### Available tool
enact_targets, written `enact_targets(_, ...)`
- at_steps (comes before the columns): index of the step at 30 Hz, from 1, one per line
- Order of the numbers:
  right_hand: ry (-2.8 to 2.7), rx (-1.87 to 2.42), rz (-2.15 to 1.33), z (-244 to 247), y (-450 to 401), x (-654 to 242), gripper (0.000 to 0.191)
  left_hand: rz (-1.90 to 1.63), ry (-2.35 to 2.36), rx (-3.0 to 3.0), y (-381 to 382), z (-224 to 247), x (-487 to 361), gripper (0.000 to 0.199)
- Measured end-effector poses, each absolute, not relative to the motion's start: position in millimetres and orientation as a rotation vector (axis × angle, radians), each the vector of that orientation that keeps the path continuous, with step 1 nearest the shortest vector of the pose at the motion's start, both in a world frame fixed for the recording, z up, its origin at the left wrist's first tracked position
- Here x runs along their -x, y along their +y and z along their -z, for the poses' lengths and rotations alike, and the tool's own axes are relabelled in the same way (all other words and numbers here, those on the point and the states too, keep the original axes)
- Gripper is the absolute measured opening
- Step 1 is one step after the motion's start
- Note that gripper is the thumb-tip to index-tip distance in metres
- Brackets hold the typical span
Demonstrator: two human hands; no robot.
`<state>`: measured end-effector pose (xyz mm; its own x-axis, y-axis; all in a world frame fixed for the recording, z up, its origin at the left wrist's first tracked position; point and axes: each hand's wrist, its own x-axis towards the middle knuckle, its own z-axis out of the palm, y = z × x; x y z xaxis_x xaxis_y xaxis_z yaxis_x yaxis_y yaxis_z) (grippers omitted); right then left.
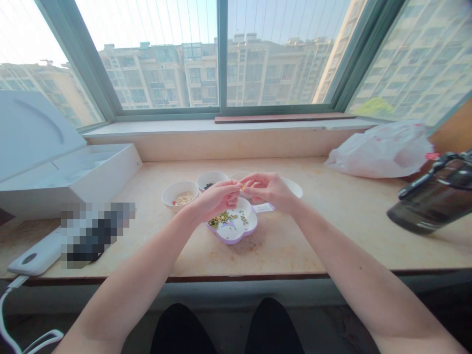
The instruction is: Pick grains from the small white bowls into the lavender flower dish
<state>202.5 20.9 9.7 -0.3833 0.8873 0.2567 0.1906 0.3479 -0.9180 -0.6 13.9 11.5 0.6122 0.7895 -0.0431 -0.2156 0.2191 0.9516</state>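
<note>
My left hand (222, 197) and my right hand (268, 191) meet fingertip to fingertip above a purple-rimmed, flower-shaped dish (236, 237). Both are closed in a pinch; whatever lies between the fingertips is too small to make out. Green beans (223, 219) and some yellow bits are scattered inside the dish, mostly on its left. Behind it, one white bowl (173, 200) contains pale pieces with a bit of red, and another white bowl (211, 175) has dark beans. My right hand partly hides a third bowl (239, 175) and a white dish (295, 188).
An open white box (105, 172) stands at the left, with a white power bank (37, 253), its cable and a blurred dark object before it. On the right are a white plastic bag (381, 150) and a tilted dark jug (431, 201). A window sill (165, 128) bounds the counter's back.
</note>
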Motion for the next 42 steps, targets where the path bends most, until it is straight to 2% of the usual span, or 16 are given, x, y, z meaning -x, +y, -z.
enact_targets(6, -1.744, 0.981, -1.091, -1, 22, -196, 0.045, -0.779, 0.639, -1.143, 15, -4, -3, 0.029)
enact_targets(10, -1.801, 1.024, -0.923, 1, 25, -199, 0.044, -0.834, 0.703, -1.203, 12, -3, -6, 0.027)
enact_targets(15, -1.929, 1.036, -0.697, -4, 27, -205, 0.032, -0.845, 1.041, -1.712, 16, -2, -2, 0.020)
enact_targets(17, -1.968, 1.074, -0.563, -6, 29, -211, 0.026, -0.757, 1.156, -2.113, 19, 0, 1, 0.017)
enact_targets(20, -2.002, 1.132, -0.390, -11, 34, -221, 0.024, -0.491, 1.065, -2.561, 20, 1, 5, 0.017)
enact_targets(24, -2.026, 1.352, -0.274, -19, 40, -236, 0.019, -0.243, 0.952, -2.713, 17, 3, 5, 0.016)
enact_targets(29, -2.015, 1.722, -0.078, -24, 48, -254, 0.015, -0.178, 0.941, -2.718, 16, 9, -1, 0.020)
enact_targets(35, -2.075, 2.001, -0.194, -16, 62, -272, 0.012, -0.194, 0.973, -2.718, 15, 12, -5, 0.011)
enact_targets(42, -2.132, 2.008, -0.284, -10, 66, -273, 0.012, -0.110, 0.985, -2.773, 18, 17, -9, 0.018)
